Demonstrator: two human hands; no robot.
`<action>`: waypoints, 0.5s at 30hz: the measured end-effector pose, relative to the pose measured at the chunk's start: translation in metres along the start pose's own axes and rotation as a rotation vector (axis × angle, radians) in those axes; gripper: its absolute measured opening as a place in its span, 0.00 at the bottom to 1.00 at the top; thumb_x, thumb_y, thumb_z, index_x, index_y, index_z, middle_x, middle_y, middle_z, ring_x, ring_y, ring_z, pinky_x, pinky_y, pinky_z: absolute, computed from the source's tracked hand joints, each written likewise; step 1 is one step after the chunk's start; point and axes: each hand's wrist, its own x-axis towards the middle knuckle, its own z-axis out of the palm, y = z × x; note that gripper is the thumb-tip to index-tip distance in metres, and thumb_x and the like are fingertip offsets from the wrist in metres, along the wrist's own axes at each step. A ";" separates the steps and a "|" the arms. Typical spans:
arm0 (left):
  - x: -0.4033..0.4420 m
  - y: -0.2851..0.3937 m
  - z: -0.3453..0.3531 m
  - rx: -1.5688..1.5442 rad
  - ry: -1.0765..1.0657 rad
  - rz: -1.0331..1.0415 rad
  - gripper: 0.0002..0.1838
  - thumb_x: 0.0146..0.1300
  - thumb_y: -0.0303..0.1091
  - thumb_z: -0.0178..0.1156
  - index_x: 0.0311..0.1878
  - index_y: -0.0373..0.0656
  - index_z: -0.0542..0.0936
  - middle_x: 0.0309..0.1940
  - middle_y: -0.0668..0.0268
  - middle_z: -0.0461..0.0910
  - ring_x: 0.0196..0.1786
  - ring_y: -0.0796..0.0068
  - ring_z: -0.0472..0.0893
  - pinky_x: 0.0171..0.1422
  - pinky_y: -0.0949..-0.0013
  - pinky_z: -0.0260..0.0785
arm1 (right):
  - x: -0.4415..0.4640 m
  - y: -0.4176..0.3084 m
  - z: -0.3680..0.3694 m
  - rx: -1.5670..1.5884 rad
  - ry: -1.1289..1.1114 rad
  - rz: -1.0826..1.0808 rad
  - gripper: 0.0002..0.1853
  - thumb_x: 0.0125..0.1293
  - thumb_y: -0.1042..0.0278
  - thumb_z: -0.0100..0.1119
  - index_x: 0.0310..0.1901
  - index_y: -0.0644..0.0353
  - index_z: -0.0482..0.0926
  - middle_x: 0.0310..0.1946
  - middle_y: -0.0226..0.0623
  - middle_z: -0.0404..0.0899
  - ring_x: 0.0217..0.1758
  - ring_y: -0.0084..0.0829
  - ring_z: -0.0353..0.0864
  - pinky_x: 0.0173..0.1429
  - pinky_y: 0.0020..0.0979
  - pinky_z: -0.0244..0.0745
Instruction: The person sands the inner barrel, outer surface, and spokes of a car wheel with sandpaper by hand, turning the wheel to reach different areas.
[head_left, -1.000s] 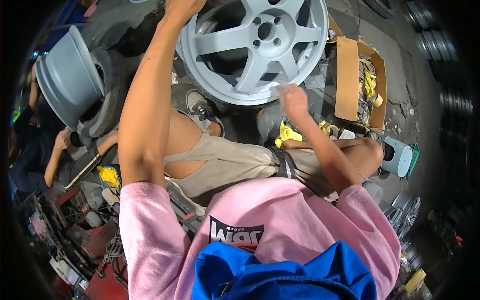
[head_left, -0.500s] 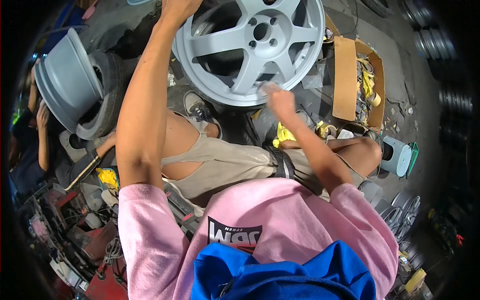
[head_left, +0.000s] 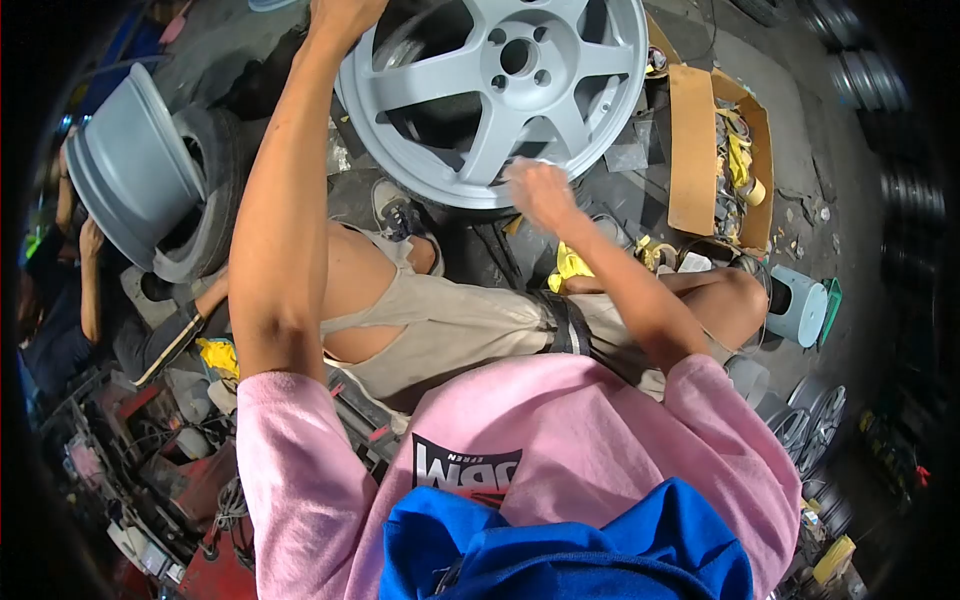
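A grey spoked car wheel rim (head_left: 485, 140) lies in front of me, its hub hole and bolt holes facing up. My right hand (head_left: 545, 195) is closed on a small pale, thin sheet (head_left: 517, 172), pressed to the lower lip of the rim; the sheet is blurred and I cannot make out its kind. At the upper left of the rim is my left hand (head_left: 348, 12), with its fingers cut off by the frame's top edge. Under the rim shows part of a dark tyre (head_left: 425, 208).
An open cardboard box (head_left: 692, 150) of scraps stands to the right, near a light blue container (head_left: 797, 308). On the left, another person's hand (head_left: 90, 238) is beside a second grey rim (head_left: 130, 165), which leans on a tyre (head_left: 222, 190). Red equipment (head_left: 215, 570) sits lower left.
My right hand has slid a little to the left along the rim's lower lip with the pale sheet. The rim and my left hand appear shifted slightly left and up.
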 end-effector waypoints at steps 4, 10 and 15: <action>0.000 0.013 -0.004 -0.032 -0.041 -0.086 0.20 0.72 0.48 0.62 0.49 0.40 0.87 0.37 0.46 0.87 0.43 0.48 0.88 0.49 0.54 0.75 | -0.001 0.037 -0.012 -0.061 -0.028 0.184 0.09 0.66 0.66 0.58 0.41 0.52 0.88 0.36 0.43 0.87 0.35 0.45 0.90 0.41 0.44 0.85; 0.001 0.004 -0.002 -0.025 -0.031 -0.055 0.20 0.72 0.48 0.63 0.49 0.39 0.87 0.37 0.47 0.88 0.42 0.49 0.88 0.48 0.55 0.75 | 0.000 -0.004 -0.012 0.110 0.064 -0.026 0.10 0.68 0.67 0.56 0.41 0.55 0.88 0.36 0.48 0.87 0.36 0.50 0.89 0.41 0.47 0.85; 0.001 0.000 0.000 -0.043 -0.008 -0.027 0.20 0.72 0.48 0.63 0.50 0.38 0.87 0.40 0.46 0.88 0.44 0.48 0.88 0.49 0.54 0.75 | -0.025 0.056 -0.012 -0.139 0.019 0.087 0.18 0.65 0.70 0.57 0.54 0.45 0.88 0.49 0.42 0.89 0.40 0.44 0.91 0.45 0.42 0.87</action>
